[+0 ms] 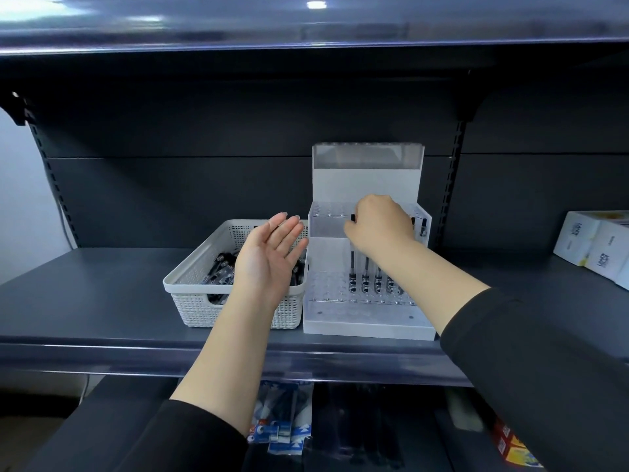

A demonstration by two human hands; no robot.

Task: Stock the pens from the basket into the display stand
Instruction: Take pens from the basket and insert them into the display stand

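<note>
Reaching over the clear display stand (369,321), the right hand (379,224) has its fingers curled round a black-capped pen (353,218) at the stand's upper tier, its grip closed on the pen's top. Four more pens (366,272) stand upright in the holes of the lower tier, just under the right wrist; the holes left of them are free. The left hand (272,257) hovers palm-up above the white basket (194,294), its fingers straight and lightly spread, holding nothing. Inside the basket lie the remaining pens (221,272), partly hidden by that hand. Basket and stand sit side by side on the dark shelf (85,301), their walls touching or nearly so, both close to the shelf's front edge. Bare shelf stretches to the left of the basket, and to the right of the stand as far as the white boxes (595,247) at the far right edge.
</note>
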